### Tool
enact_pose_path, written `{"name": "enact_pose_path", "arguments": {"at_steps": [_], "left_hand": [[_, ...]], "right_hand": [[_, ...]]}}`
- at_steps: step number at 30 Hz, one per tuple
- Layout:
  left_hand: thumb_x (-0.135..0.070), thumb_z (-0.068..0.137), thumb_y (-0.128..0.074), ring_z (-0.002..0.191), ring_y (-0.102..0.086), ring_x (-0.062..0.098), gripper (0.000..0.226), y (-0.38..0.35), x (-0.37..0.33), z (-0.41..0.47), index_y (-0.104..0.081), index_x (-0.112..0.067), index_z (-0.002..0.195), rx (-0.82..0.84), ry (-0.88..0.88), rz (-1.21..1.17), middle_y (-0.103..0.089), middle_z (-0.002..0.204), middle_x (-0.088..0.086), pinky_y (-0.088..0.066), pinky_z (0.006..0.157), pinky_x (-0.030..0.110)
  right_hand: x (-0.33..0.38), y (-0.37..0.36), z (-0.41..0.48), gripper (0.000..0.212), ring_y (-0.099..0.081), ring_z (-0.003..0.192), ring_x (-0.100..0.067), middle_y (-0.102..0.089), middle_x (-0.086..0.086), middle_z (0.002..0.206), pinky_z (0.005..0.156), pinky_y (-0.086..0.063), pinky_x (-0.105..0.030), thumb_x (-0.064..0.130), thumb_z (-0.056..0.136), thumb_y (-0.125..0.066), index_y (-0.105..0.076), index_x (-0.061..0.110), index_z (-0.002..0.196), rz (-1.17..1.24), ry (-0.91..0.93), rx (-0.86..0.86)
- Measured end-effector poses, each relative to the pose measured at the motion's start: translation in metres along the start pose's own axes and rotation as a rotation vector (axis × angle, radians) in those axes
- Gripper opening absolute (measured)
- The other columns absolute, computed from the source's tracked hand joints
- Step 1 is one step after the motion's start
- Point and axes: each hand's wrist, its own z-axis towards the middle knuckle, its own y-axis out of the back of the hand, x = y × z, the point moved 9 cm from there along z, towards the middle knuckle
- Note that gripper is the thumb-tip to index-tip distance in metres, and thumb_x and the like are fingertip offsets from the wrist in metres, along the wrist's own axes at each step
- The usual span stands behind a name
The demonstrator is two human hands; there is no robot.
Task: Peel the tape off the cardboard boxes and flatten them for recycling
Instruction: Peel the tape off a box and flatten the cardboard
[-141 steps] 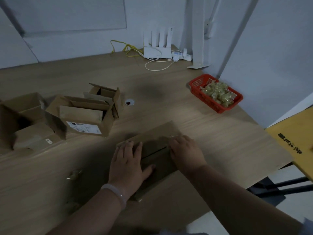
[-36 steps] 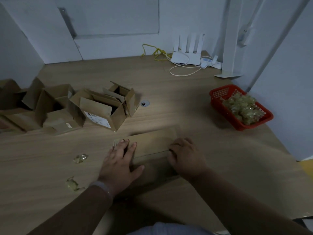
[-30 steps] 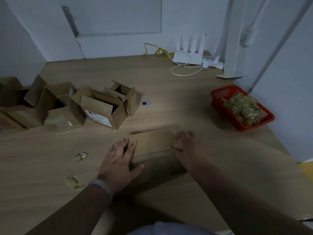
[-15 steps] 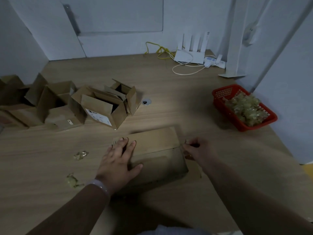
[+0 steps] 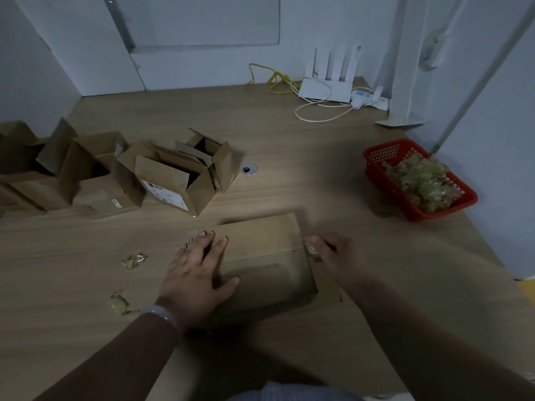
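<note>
A closed cardboard box (image 5: 260, 241) lies flat on the near middle of the wooden table (image 5: 318, 169), its top seam running left to right. The left hand (image 5: 199, 273) lies palm down on the box's left part, fingers straight and a little spread, thumb out to the right on the near flap; a pale wristband (image 5: 160, 312) circles the wrist. The right hand (image 5: 333, 256) is at the box's right edge, at the end of the seam, with its fingers curled and its fingertips pinching a small shiny bit of clear tape (image 5: 313, 250). Left of the box two crumpled tape wads (image 5: 134, 259) lie apart on the table. Farther left stands a cluster of open cardboard boxes (image 5: 173, 175), flaps up, one with a white label. A round cable hole (image 5: 249, 169) sits just right of them. On the right a red plastic basket (image 5: 385, 153) holds a heap of balled-up tape (image 5: 422, 180). At the far edge, against the wall, stand a white router (image 5: 327, 82), a yellow cable (image 5: 272, 79) and a white power strip (image 5: 367, 96).
</note>
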Motion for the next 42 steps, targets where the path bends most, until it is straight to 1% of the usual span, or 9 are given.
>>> {"name": "enact_pose_path", "arguments": {"at_steps": [5, 9, 14, 19, 24, 29, 32, 36, 42], "left_hand": [[-0.076, 0.067, -0.022, 0.146, -0.013, 0.017, 0.096, 0.003, -0.001, -0.001, -0.027, -0.028, 0.149, -0.004, -0.006, -0.024, -0.020, 0.157, 0.002, -0.010, 0.120, 0.036], [-0.077, 0.065, -0.018, 0.147, -0.010, 0.016, 0.098, 0.004, -0.003, 0.000, -0.023, -0.029, 0.150, 0.005, -0.009, -0.016, -0.016, 0.158, 0.001, -0.006, 0.120, 0.033], [-0.076, 0.067, -0.023, 0.146, -0.014, 0.020, 0.095, 0.006, -0.004, -0.001, -0.026, -0.028, 0.150, 0.005, -0.012, -0.036, -0.020, 0.157, 0.003, -0.006, 0.118, 0.033], [-0.075, 0.070, -0.027, 0.145, -0.017, 0.021, 0.093, 0.003, -0.002, -0.001, -0.029, -0.027, 0.149, 0.008, -0.018, -0.028, -0.023, 0.156, 0.005, -0.007, 0.118, 0.034], [-0.075, 0.069, -0.025, 0.146, -0.015, 0.020, 0.094, 0.002, -0.003, 0.000, -0.027, -0.027, 0.149, 0.016, -0.015, -0.024, -0.022, 0.157, 0.005, -0.008, 0.118, 0.035], [-0.073, 0.068, -0.029, 0.144, -0.021, 0.023, 0.093, 0.006, -0.005, -0.001, -0.035, -0.023, 0.147, -0.001, -0.007, -0.050, -0.028, 0.154, 0.008, -0.014, 0.119, 0.039], [-0.071, 0.069, -0.032, 0.143, -0.024, 0.025, 0.091, 0.006, -0.005, -0.001, -0.038, -0.022, 0.145, -0.002, -0.006, -0.046, -0.031, 0.153, 0.009, -0.019, 0.118, 0.042], [-0.071, 0.070, -0.033, 0.143, -0.025, 0.026, 0.091, 0.004, -0.003, -0.001, -0.038, -0.022, 0.146, 0.005, 0.003, -0.049, -0.031, 0.153, 0.009, -0.021, 0.117, 0.044], [-0.069, 0.071, -0.036, 0.139, -0.031, 0.030, 0.088, 0.005, -0.005, -0.001, -0.043, -0.019, 0.143, -0.010, -0.003, -0.049, -0.037, 0.149, 0.012, -0.025, 0.115, 0.045]], "right_hand": [[-0.030, -0.021, -0.008, 0.015, -0.069, 0.085, -0.019, -0.072, -0.002, 0.090, 0.066, -0.059, -0.030, 0.005, 0.085, -0.069, -0.070, 0.012, 0.098, 0.744, -0.490, 0.103], [-0.024, -0.032, -0.009, 0.014, -0.071, 0.085, -0.018, -0.074, -0.004, 0.095, 0.073, -0.059, -0.032, 0.008, 0.087, -0.068, -0.071, 0.011, 0.100, 0.705, -0.520, 0.321], [-0.025, -0.034, -0.003, 0.012, -0.068, 0.068, -0.014, -0.070, -0.005, 0.074, 0.074, -0.060, -0.037, 0.002, 0.084, -0.069, -0.065, 0.004, 0.095, 0.745, -0.541, 0.339], [-0.046, -0.039, -0.005, 0.026, -0.065, 0.099, -0.029, -0.066, -0.018, 0.111, 0.064, -0.058, -0.032, 0.004, 0.086, -0.067, -0.064, -0.002, 0.111, 0.838, -0.626, 0.233], [-0.039, -0.030, 0.001, 0.005, -0.067, 0.089, -0.024, -0.070, -0.015, 0.100, 0.077, -0.059, -0.036, 0.007, 0.086, -0.069, -0.068, 0.006, 0.091, 0.497, -0.395, 0.108], [-0.027, -0.011, -0.001, 0.007, -0.060, 0.072, 0.002, -0.067, 0.015, 0.075, 0.064, -0.045, -0.013, 0.027, 0.083, -0.072, -0.069, 0.026, 0.076, 0.023, -0.201, -0.055], [-0.041, -0.015, -0.008, 0.018, -0.068, 0.081, -0.014, -0.074, 0.003, 0.082, 0.074, -0.055, -0.028, 0.031, 0.090, -0.064, -0.076, 0.018, 0.085, 0.234, -0.271, -0.043], [-0.048, -0.030, -0.015, 0.016, -0.069, 0.083, -0.019, -0.074, -0.007, 0.090, 0.070, -0.059, -0.028, 0.001, 0.087, -0.064, -0.074, 0.013, 0.090, 0.932, -0.478, 0.097], [-0.047, -0.042, -0.018, 0.026, -0.067, 0.089, -0.025, -0.068, -0.018, 0.101, 0.078, -0.058, -0.034, 0.004, 0.087, -0.066, -0.061, -0.003, 0.111, 0.780, -0.544, 0.260]]}}
